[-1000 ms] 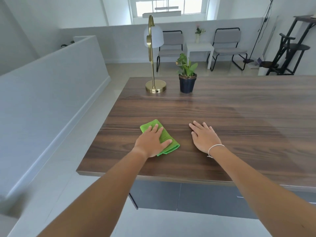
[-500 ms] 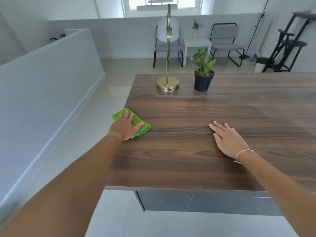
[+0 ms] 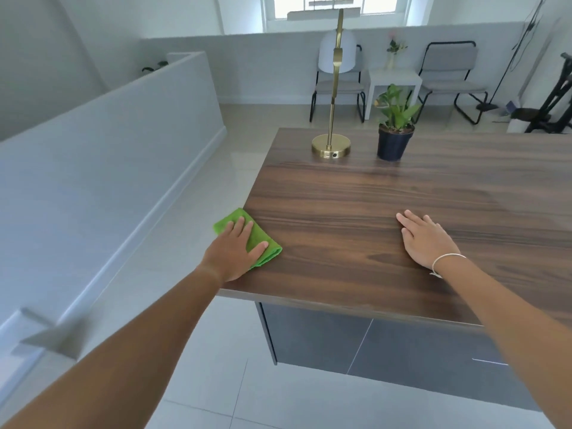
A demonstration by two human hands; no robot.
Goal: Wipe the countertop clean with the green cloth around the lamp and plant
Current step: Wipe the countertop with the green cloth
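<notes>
The left hand (image 3: pixel 233 253) lies flat, fingers spread, pressing the folded green cloth (image 3: pixel 261 239) onto the near-left corner of the worktop (image 3: pixel 356 212). Its grip is a flat press, not a pinch. The cloth's far corner juts past the worktop's left edge, over the floor (image 3: pixel 185 243). The right hand (image 3: pixel 425 239) rests open and flat on the wood, well apart from the cloth, holding nothing.

The nearest risk is at that edge: since the palm only presses down, a further stroke leftward would likely slide the cloth off the worktop and drop it to the floor. The lamp (image 3: pixel 331 146) and the plant (image 3: pixel 394 140) stand side by side near the far edge, well apart from the cloth. The lamp is tall on a small round base, and the plant's pot looks light. A wide, fast sweep there could knock either over or push it off the back. Wiping close around the bases calls for short strokes, perhaps with the free hand steadying each.
</notes>
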